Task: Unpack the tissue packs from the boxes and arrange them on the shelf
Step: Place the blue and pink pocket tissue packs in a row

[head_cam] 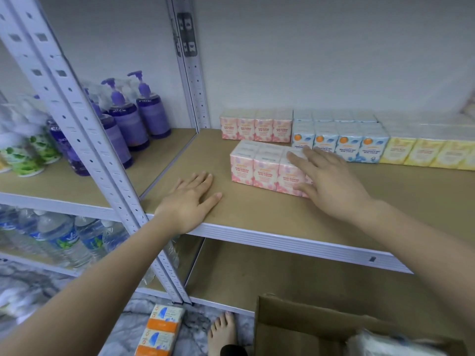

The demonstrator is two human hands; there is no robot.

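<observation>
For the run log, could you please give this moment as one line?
right hand: flat on front pink tissue pack | left hand: flat on shelf board | cardboard box: open below

Bare brown shelf board [257,214] open along front edge, pink tissue pack block [259,170] mid-shelf, pink, blue and yellow pack row [339,140] lining rear wall, perforated white steel upright [84,119] bounding left side.

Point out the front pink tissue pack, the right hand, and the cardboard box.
front pink tissue pack [253,173]: head view, front face.
right hand [331,181]: head view, back of hand, fingers flat on the pack.
cardboard box [295,327]: head view, inner wall.
</observation>
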